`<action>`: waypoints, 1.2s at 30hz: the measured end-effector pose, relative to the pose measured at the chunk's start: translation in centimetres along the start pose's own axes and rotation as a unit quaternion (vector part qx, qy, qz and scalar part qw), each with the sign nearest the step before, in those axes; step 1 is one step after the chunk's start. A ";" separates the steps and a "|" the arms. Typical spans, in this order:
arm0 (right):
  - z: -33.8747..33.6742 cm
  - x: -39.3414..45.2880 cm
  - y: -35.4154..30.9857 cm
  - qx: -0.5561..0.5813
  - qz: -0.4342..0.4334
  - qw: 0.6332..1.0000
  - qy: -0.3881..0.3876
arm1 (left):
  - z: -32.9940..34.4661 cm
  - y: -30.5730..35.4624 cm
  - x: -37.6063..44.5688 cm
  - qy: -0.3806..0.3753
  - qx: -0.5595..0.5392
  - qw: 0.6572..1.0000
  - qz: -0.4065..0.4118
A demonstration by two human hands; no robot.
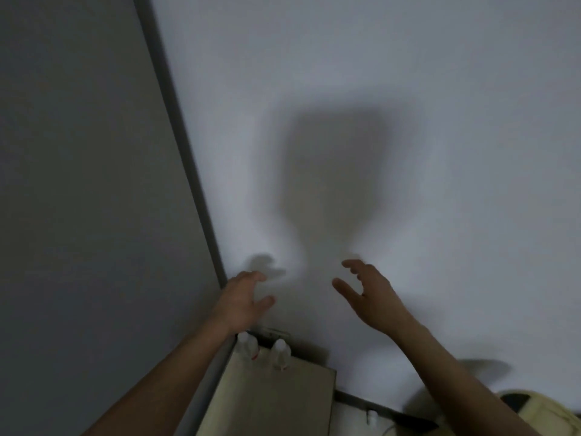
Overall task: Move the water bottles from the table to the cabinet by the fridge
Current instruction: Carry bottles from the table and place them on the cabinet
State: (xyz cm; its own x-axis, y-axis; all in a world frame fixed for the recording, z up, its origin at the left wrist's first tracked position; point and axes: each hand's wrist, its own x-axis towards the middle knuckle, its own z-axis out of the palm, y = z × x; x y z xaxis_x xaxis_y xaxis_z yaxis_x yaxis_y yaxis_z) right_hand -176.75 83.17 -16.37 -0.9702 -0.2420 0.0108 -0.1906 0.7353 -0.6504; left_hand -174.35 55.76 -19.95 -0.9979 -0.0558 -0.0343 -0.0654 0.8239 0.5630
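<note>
Two clear water bottles with white caps stand side by side at the back of a beige cabinet top [283, 394]: one [247, 345] close to the grey fridge side, the other [280, 354] just right of it. My left hand [243, 298] hovers above the left bottle, fingers spread, holding nothing. My right hand [366, 294] is raised to the right of the bottles, fingers apart and empty. Neither hand touches a bottle.
The tall grey fridge side [94, 184] fills the left. A white wall [408, 121] carrying my shadow lies straight ahead. At the lower right are a pale yellow object [547, 413] and a small white thing [372, 416] on the floor by the baseboard.
</note>
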 end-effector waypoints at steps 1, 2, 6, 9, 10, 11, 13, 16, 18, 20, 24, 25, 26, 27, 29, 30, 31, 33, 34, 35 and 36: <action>-0.6 -0.7 0.2 0.002 0.011 1.000 0.014 | 0.2 0.8 0.3 -0.012 0.006 1.000 0.017; -1.2 -1.5 0.4 0.003 0.024 0.999 0.028 | 0.3 1.5 0.7 -0.027 0.014 0.999 0.038; -2.8 -5.4 0.4 -0.014 0.098 0.992 0.083 | 0.7 3.6 2.3 -0.075 -0.001 0.988 0.132; -3.4 -9.0 -0.1 -0.026 0.165 0.977 0.135 | 1.4 5.4 3.0 -0.099 -0.055 0.976 0.187; -3.5 -10.3 -0.3 -0.033 0.185 0.971 0.151 | 1.9 6.1 3.2 -0.106 -0.068 0.971 0.205; -3.5 -11.8 -0.4 -0.042 0.201 0.965 0.166 | 2.6 6.8 3.3 -0.113 -0.076 0.965 0.225; -3.7 -15.0 -0.5 -0.070 0.231 0.952 0.186 | 4.0 8.4 2.8 -0.129 -0.086 0.951 0.267; -4.3 -20.8 -1.4 -0.103 0.290 0.931 0.196 | 6.3 11.3 0.3 -0.193 -0.076 0.929 0.306; -4.6 -24.6 -1.9 -0.123 0.308 0.920 0.209 | 7.5 13.5 -2.0 -0.234 -0.060 0.909 0.339; -5.1 -28.3 -2.3 -0.138 0.335 0.903 0.232 | 8.5 16.2 -4.5 -0.250 -0.048 0.886 0.387; -5.7 -36.1 -3.0 -0.147 0.405 0.857 0.283 | 9.8 21.9 -10.0 -0.265 -0.025 0.846 0.462; -5.7 -38.1 -3.1 -0.150 0.420 0.847 0.289 | 10.1 23.2 -11.4 -0.272 -0.017 0.837 0.475; -5.8 -40.1 -3.3 -0.153 0.435 0.836 0.296 | 10.5 24.5 -12.9 -0.276 -0.008 0.826 0.492; -5.7 -42.1 -3.4 -0.155 0.448 0.825 0.307 | 11.0 25.7 -14.3 -0.280 0.002 0.814 0.509; -5.7 -46.2 -3.7 -0.148 0.468 0.805 0.334 | 11.7 27.7 -17.6 -0.289 0.012 0.792 0.538; -5.8 -48.3 -3.8 -0.144 0.475 0.796 0.347 | 12.1 28.6 -19.2 -0.290 0.014 0.783 0.550; -5.8 -50.3 -3.9 -0.142 0.481 0.789 0.355 | 12.4 29.3 -20.9 -0.289 0.017 0.777 0.559; -5.7 -54.3 -4.0 -0.135 0.498 0.773 0.369 | 13.1 30.6 -24.3 -0.291 0.021 0.765 0.574; -5.6 -56.1 -4.2 -0.129 0.505 0.767 0.375 | 13.5 31.1 -26.0 -0.297 0.025 0.758 0.581; -5.4 -58.0 -4.2 -0.124 0.510 0.762 0.380 | 13.9 31.6 -27.6 -0.304 0.032 0.750 0.587; -5.2 -59.7 -4.1 -0.120 0.519 0.756 0.380 | 14.5 32.0 -29.2 -0.309 0.038 0.742 0.594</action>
State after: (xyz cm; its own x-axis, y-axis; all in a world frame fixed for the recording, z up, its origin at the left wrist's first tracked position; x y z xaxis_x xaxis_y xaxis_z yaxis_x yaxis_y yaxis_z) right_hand -118.79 97.86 -10.40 -0.4044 0.9109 0.0822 0.7995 0.3958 -0.4518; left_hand -147.38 91.88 -12.91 -0.1612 0.9849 0.0635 0.8852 0.1158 0.4506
